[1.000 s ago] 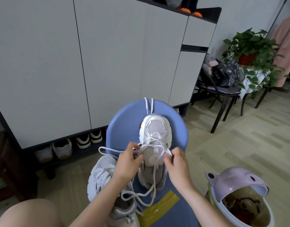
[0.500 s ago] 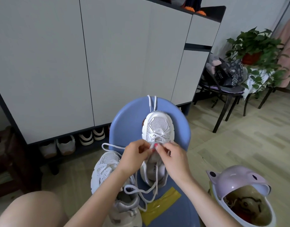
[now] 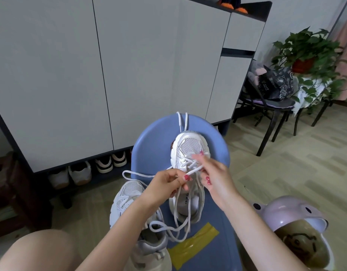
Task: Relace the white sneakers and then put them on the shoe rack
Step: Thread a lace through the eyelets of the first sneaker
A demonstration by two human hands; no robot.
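**Two hands, one lace, halfway up the shoe**

Two sneakers wait. One sneaker [image 3: 189, 173] lies on the blue stool [image 3: 155, 149], toe pointing away from the person, long axis running straight out from them. Its lace [image 3: 194, 169] crosses the eyelets just beyond both hands. The left hand [image 3: 164, 184] pinches a lace end; the right hand [image 3: 213, 178], nearer the eyelets, hooks the crossing strands with curled fingers. Which eyelet comes next is hidden behind the fingers. The second sneaker [image 3: 129, 202] stands on the floor beside the stool, partly covered by the left forearm. The shoe rack [image 3: 80, 173] sits well beyond.

Hands [image 3: 190, 180] lacing sneaker [image 3: 190, 153] (on stool [image 3: 155, 145])
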